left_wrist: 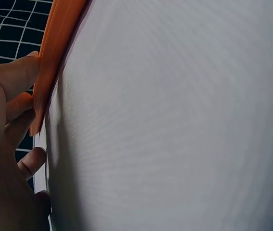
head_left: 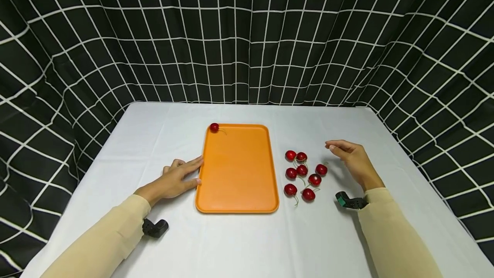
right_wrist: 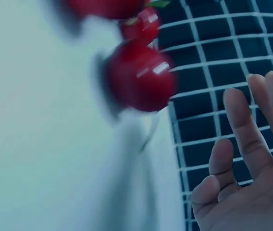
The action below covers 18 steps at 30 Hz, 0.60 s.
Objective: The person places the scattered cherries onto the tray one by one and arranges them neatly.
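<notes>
An orange tray (head_left: pixel 238 170) lies on the white table. Along its left edge my left hand (head_left: pixel 174 180) rests with fingers stretched out; the left wrist view shows the thumb and fingertips against the tray's side (left_wrist: pixel 55 57). One red cherry (head_left: pixel 214 128) with a stem sits on the tray's far left corner. Right of the tray, several cherries (head_left: pixel 302 170) lie in a loose group. My right hand (head_left: pixel 355 160) hovers just to the right of them, fingers loosely bent and holding nothing. In the right wrist view, a blurred cherry (right_wrist: pixel 139 77) appears beside that hand.
A white cloth (head_left: pixel 247 243) covers the table. Behind it and along both sides hangs a black curtain with a white grid (head_left: pixel 247 33). Each wrist wears a small black device, one by the left sleeve (head_left: pixel 155 228) and one by the right (head_left: pixel 351 200).
</notes>
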Tool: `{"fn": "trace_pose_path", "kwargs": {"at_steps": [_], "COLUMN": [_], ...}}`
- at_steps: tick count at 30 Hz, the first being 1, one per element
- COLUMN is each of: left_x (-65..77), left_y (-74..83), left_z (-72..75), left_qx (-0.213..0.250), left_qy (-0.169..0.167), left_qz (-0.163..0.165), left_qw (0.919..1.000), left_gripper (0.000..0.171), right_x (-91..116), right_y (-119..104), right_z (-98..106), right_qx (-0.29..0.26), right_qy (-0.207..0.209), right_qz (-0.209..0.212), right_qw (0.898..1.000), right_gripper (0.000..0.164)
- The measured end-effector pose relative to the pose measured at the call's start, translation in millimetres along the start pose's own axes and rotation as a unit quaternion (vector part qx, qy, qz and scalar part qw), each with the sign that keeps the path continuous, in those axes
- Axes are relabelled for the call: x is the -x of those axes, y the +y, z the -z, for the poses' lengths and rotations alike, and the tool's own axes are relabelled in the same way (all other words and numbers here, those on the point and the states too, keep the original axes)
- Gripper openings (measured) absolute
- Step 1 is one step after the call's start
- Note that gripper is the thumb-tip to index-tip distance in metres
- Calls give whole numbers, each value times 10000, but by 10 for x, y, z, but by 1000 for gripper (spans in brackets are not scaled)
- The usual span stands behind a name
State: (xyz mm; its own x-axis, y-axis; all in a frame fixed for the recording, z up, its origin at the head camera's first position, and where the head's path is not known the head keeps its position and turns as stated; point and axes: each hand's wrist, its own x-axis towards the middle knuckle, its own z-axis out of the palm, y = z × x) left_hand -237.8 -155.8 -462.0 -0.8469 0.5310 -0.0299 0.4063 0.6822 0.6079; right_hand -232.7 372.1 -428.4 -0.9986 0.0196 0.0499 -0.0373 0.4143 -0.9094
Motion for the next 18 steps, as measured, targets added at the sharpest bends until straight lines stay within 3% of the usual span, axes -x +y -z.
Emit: {"fn": "trace_pose_path", "kwargs": {"at_steps": [6,18], "left_x": [-11,-27], "left_y": [-5,-3], "left_z": [-9,12], "left_qx": [-15,-25], "left_qy": [-47,-177], "left_qz": [-6,28], "left_qw": [10000,9998], "left_gripper": [64,65], "right_x": [-12,-22], "right_y": [261,249], "right_z": [16,19], "right_qx": [606,1386], "right_qy": [-427,-1072], "right_qz": [-249,-536], "right_qw": [9969,9831], "right_gripper": [34,27]}}
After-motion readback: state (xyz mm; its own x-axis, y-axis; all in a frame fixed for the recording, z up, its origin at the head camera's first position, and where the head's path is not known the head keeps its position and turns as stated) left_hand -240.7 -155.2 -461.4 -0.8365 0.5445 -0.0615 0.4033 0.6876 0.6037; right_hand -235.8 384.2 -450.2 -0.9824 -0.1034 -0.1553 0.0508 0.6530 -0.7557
